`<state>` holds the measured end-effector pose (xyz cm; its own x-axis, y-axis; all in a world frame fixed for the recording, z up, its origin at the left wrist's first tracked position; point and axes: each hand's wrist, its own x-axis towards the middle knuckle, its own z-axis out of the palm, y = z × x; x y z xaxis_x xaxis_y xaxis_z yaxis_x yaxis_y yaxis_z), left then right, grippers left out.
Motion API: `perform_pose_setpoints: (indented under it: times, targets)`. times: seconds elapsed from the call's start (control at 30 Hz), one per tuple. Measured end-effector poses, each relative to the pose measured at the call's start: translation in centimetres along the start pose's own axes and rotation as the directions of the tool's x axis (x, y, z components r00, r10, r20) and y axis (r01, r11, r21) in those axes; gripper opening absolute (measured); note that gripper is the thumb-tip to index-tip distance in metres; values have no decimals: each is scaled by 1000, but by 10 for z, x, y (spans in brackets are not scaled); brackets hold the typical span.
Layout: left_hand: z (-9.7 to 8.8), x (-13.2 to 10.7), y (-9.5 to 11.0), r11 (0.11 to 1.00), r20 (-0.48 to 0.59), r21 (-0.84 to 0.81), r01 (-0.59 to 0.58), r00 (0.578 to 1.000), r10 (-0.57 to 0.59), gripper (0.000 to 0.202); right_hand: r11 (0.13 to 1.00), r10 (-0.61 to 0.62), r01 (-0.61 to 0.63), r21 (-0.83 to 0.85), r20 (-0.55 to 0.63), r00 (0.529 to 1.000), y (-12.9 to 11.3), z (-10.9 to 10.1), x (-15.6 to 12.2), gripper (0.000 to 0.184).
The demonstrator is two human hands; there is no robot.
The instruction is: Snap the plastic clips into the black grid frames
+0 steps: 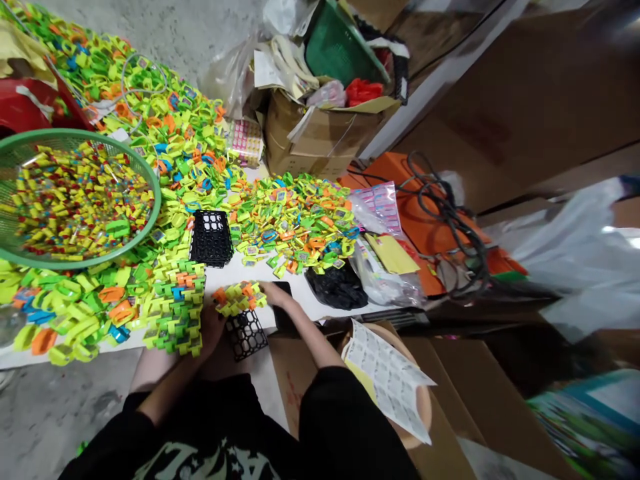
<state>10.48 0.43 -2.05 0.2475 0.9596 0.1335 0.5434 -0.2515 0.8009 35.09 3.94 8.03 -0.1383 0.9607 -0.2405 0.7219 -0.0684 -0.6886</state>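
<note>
A black grid tray [246,333], partly filled with small yellow, green and orange plastic pieces [239,297], lies at the near edge of the white table [240,272]. My left hand [211,328] grips the tray's left side, fingers curled around it. My right hand [273,293] rests at the tray's right top corner, fingers closed against the pieces there. A stacked block of filled green and yellow pieces [175,307] sits just left of my left hand. An empty black grid tray [211,237] lies farther back.
A green mesh basket [150,220] of yellow pieces stands at the left. Heaps of coloured pieces [295,217] cover the table. Sticker sheets [387,380] lie on a stool at my right knee. Cardboard boxes [310,143], plastic bags [385,267] and cables [450,220] crowd the right.
</note>
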Motion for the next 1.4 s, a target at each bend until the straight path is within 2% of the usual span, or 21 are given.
perform_pose_setpoints:
  times: [0.1,0.17,0.27,0.37,0.43,0.5,0.63,0.77,0.83,0.93,1.03,1.1,1.2,1.3,1.4]
  targets:
    - [0,7,7,998,-2,67,-1,1000,1,20,968,78,-118,-220,-182,980,-6,-23,32,26]
    - [2,15,13,995,8,99,26,1000,-27,19,896,155,-242,-372,-249,956,-9,-30,50,30]
    - [3,24,21,992,-33,84,98,995,-96,21,814,222,-325,-481,-260,940,-14,-29,64,32]
    - [0,17,20,1000,-84,-8,22,996,-23,45,804,216,-298,-515,-215,952,-18,-26,61,33]
    - [-5,7,16,995,-80,-32,-91,993,88,60,817,202,-292,-497,-226,953,-19,-26,52,29]
    - [-9,-2,14,986,-42,-11,-169,985,168,65,846,188,-301,-440,-282,941,-18,-29,41,26]
    - [-11,-7,15,985,3,74,-154,988,155,59,925,160,-279,-258,-403,901,-10,-37,15,21]
    - [-10,-5,21,986,6,101,-132,991,132,54,988,129,-152,1,-534,836,-8,-40,-16,25]
    - [-11,-5,24,987,10,105,-124,992,124,53,985,145,-69,156,-552,821,-14,-32,-36,29]
    - [-13,-6,28,988,16,114,-108,994,107,54,932,183,1,363,-473,862,-29,-3,-66,34]
    - [-14,-7,32,986,14,131,-101,995,100,54,929,140,48,366,-469,872,-42,39,-84,29]
    - [-14,-7,34,986,12,135,-93,996,92,53,931,103,79,356,-465,879,-45,67,-85,25]
    - [-13,-7,35,988,15,130,-79,997,78,55,898,109,97,429,-431,896,-44,98,-71,26]
    - [-12,-6,33,987,24,139,-84,996,81,52,855,100,123,503,-394,913,-39,116,-55,28]
    - [-11,-7,30,980,16,167,-104,995,103,47,830,86,148,538,-386,918,-37,124,-46,30]
